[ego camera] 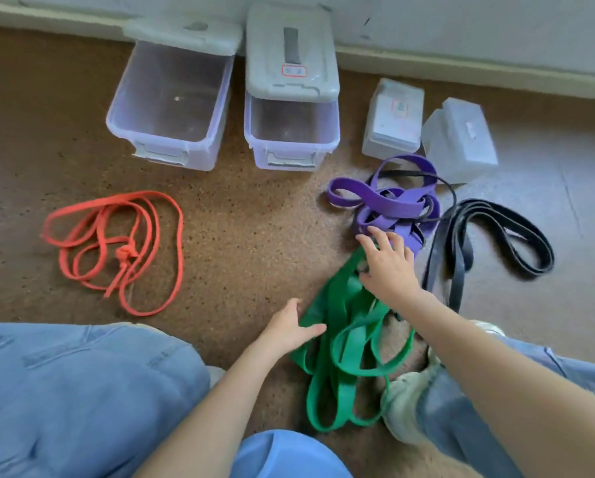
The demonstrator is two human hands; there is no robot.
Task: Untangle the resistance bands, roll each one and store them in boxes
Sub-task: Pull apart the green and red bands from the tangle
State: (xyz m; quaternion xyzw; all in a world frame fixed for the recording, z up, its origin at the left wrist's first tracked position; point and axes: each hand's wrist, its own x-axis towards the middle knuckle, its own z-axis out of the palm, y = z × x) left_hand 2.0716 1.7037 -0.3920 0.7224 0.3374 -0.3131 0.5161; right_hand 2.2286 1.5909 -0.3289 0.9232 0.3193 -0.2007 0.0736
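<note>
A green band (344,343) lies in loose loops on the brown floor in front of me. My left hand (291,327) rests on its left edge, thumb over the band, fingers nearly straight. My right hand (387,262) lies spread with straight fingers where the green band meets the tangled purple band (389,201). A black band (489,229) lies to the right, partly threaded through the purple one. An orange band (116,243) with a knot lies apart on the left.
Two large clear boxes stand at the back: the left box (168,98) open, the middle box (291,132) with its grey lid (291,53) slid back. Two small lidded boxes (392,119) (461,139) stand to the right. My knees in jeans and a shoe (403,405) flank the green band.
</note>
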